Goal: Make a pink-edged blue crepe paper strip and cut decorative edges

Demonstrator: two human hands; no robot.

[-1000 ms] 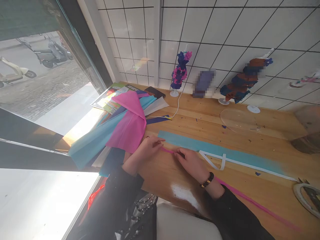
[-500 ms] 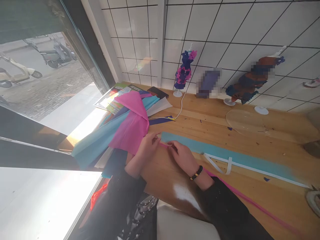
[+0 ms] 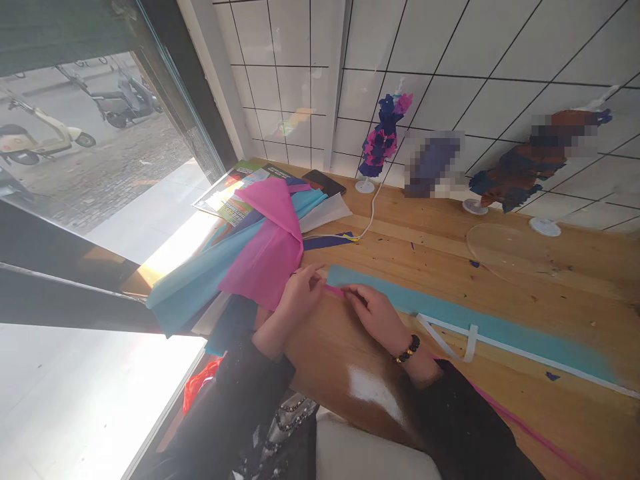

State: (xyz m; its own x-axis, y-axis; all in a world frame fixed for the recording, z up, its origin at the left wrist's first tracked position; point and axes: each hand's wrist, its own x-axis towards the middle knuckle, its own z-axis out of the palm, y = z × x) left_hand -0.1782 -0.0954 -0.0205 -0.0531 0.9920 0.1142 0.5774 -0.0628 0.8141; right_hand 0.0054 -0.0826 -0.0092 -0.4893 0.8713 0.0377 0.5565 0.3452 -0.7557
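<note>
A narrow pink paper strip [image 3: 335,290] is stretched between my hands just above the wooden table's front edge. My left hand [image 3: 303,291] pinches its end, next to a folded pink paper sheet [image 3: 273,257]. My right hand [image 3: 373,311], with a beaded bracelet on the wrist, closes on the strip a short way along. From under my right forearm the strip runs on toward the lower right. Beyond my hands lies a long teal paper band [image 3: 400,293], with a white tape strip [image 3: 525,352] along its near edge and a loose bent piece.
Blue paper [image 3: 193,273] and magazines [image 3: 230,193] are piled at the left by the window. A dark phone [image 3: 325,181] lies behind them. Paper-flower stands [image 3: 380,147] line the tiled wall, near a clear round disc [image 3: 505,250]. Dark blue scraps [image 3: 552,376] dot the table [image 3: 430,253].
The view has shifted slightly, so the table and wall things appear moved a little. Both hands keep their pinch on the pink strip, with little change between them.
</note>
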